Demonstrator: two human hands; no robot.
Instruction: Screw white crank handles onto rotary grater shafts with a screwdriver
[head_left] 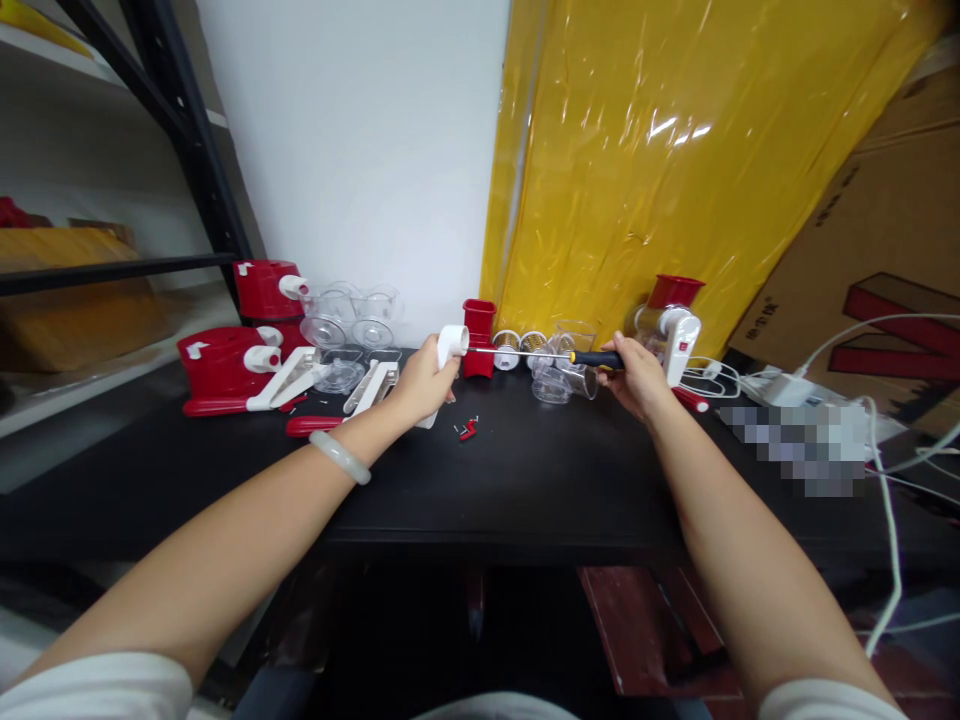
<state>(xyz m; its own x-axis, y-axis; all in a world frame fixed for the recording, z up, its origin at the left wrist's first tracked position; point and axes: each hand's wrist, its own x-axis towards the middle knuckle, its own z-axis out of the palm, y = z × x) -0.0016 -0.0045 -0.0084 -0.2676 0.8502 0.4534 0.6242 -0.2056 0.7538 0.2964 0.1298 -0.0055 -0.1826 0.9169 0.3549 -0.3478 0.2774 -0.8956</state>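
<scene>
My left hand [421,386] is closed around a white plastic handle part with a round collar [453,341], held up above the black table [525,490]. In my right hand [634,376] is a screwdriver [595,359] with a black and yellow grip. Its long thin shaft points left, and the tip is at the white collar; whether it touches a screw cannot be made out. Below my left hand, small red pieces [468,431] and several tiny screws lie on the table. Behind the shaft stand a red plastic chute [478,318] and two grater drums [507,351].
Red housings [217,368] and white arms with red grips [375,388] lie left, near clear plastic cups [352,305]. Clear parts [551,386] sit behind the screwdriver. At right are an assembled red-and-white grater [679,340], white cables [887,520] and a cardboard box [862,220].
</scene>
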